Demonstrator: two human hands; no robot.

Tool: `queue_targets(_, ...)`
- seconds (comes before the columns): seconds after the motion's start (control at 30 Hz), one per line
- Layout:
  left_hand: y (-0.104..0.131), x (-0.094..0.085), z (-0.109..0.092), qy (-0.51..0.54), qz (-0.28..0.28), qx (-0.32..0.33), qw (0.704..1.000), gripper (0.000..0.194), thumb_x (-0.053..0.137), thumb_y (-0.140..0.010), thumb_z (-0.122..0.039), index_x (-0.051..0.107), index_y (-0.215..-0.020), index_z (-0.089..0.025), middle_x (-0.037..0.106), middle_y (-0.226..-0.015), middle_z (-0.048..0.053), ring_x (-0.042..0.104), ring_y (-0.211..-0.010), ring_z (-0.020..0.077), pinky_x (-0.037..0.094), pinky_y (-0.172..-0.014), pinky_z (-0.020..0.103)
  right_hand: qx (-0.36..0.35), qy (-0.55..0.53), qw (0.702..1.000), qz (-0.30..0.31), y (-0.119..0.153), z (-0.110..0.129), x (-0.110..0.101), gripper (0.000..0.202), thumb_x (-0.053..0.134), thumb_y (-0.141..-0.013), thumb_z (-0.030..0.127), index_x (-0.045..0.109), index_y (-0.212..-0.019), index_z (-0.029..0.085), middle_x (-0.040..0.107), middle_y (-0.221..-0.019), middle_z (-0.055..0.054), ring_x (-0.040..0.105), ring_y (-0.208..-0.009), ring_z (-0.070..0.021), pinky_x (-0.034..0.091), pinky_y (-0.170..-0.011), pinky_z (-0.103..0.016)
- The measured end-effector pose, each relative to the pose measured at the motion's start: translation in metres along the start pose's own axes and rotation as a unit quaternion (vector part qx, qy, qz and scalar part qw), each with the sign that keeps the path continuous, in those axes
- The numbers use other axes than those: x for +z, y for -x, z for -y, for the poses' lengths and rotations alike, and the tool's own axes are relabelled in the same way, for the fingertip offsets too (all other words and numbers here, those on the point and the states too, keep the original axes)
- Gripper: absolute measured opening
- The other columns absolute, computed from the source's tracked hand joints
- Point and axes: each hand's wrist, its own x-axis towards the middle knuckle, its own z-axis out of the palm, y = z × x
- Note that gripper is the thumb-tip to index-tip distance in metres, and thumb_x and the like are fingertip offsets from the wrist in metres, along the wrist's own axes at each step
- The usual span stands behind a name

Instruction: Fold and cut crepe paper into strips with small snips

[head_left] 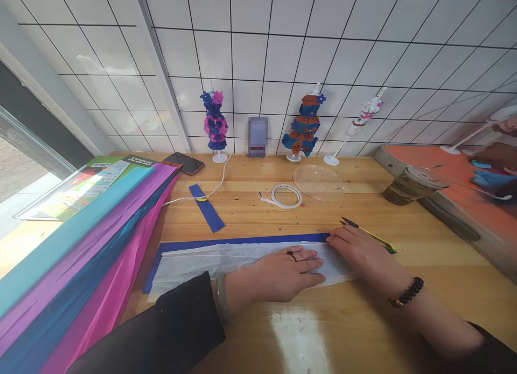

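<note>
Left hand [278,273] lies flat, fingers slightly apart, likely to steady white sheet [189,269]; right hand [365,258] braces by blue sheet [291,239], fingers together, pinch unclear.

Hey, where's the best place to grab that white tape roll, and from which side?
I'd pinch the near rim of the white tape roll from above, one fingertip in the hole and the thumb outside. It lies flat as an open ring, its loose end trails left, and the clear disc sits behind it, so the near side looks easiest.
</note>
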Motion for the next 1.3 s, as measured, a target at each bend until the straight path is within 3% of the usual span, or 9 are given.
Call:
queue_targets(0.33,0.001,0.0,-0.001,-0.013,-0.015,0.007,1.0,0.038,0.027,-0.094,-0.021,0.044,-0.127,-0.022,0.036,-0.14,0.004,0.025,-0.132,0.0176,0.02,-0.109,0.032,0.003,0.037,0.998,-0.056,0.003,-0.005,0.019,0.024,0.036,-0.089,0.017,0.06,-0.091,0.014,0.059,-0.09,-0.01,0.054,-0.086,-0.0191,0.042,-0.078,-0.035)
queue_targets(0.63,0.0,0.001,-0.001,-0.03,-0.017,-0.02,0.999,0.037,0.029,-0.093,-0.024,0.044,-0.127,-0.03,0.035,-0.141,0.003,0.025,-0.132,0.0243,0.021,-0.107,0.038,0.032,0.032,0.994,-0.103,0.0,-0.002,0.027,0.025,0.036,-0.09,0.019,0.06,-0.089,0.013,0.06,-0.089,-0.01,0.054,-0.084,-0.0187,0.045,-0.078,-0.036)
queue_targets(0.83,0.001,0.002,-0.002,-0.036,-0.038,-0.033,0.998,0.037,0.031,-0.092,-0.025,0.044,-0.126,-0.032,0.034,-0.141,0.002,0.026,-0.131,0.0289,0.022,-0.105,0.045,0.052,-0.003,0.978,-0.201,0.006,0.023,0.029,0.023,0.042,-0.088,0.023,0.059,-0.101,0.013,0.062,-0.098,-0.012,0.055,-0.092,-0.0212,0.047,-0.083,-0.04)
queue_targets(1.03,0.0,0.006,0.0,-0.055,-0.061,-0.024,0.996,0.03,0.038,-0.089,-0.023,0.053,-0.115,-0.028,0.046,-0.13,0.004,0.024,-0.131,0.0311,0.02,-0.106,0.05,0.05,-0.097,0.983,-0.147,0.015,0.061,0.033,0.034,0.038,-0.089,0.024,0.05,-0.12,0.013,0.056,-0.122,-0.012,0.049,-0.115,-0.0174,0.045,-0.095,-0.034)
queue_targets(1.17,0.001,0.007,0.0,-0.048,-0.057,-0.027,0.997,0.036,0.037,-0.089,-0.024,0.047,-0.123,-0.032,0.033,-0.141,0.001,0.023,-0.132,0.0313,0.022,-0.104,0.049,0.108,-0.072,0.982,-0.138,0.023,0.057,0.035,0.042,0.037,-0.09,0.032,0.047,-0.125,0.01,0.052,-0.127,-0.014,0.047,-0.119,-0.0202,0.044,-0.097,-0.036)
queue_targets(1.3,0.002,0.008,0.0,-0.044,-0.048,-0.032,0.997,0.039,0.035,-0.09,-0.023,0.044,-0.126,-0.034,0.035,-0.141,0.0,0.02,-0.133,0.0293,0.021,-0.104,0.05,0.15,-0.031,0.98,-0.128,0.035,0.044,0.042,0.05,0.033,-0.09,0.04,0.048,-0.124,0.006,0.049,-0.129,-0.017,0.044,-0.121,-0.0241,0.042,-0.098,-0.04)
